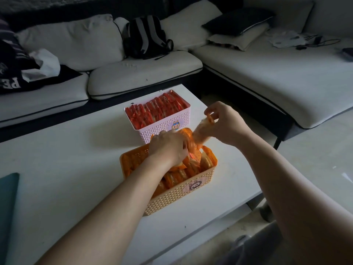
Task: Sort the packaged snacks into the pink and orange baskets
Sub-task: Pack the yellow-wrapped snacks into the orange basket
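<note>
An orange basket (177, 196) stands on the white table, packed with orange snack packets (175, 178). Behind it a pink basket (164, 125) holds a tight row of red snack packets (156, 109). My left hand (168, 148) reaches down into the orange basket among the packets, fingers curled against them; what it grips is hidden. My right hand (223, 123) hovers over the far right corner of that basket, pinching the top edge of an orange snack packet (202, 132) that hangs tilted from its fingers.
The white table (66, 159) ends close to the right of the baskets. A dark green object (7, 203) lies at its left edge. A white sofa (145, 73) with a black backpack (147, 37) and clothing stands behind.
</note>
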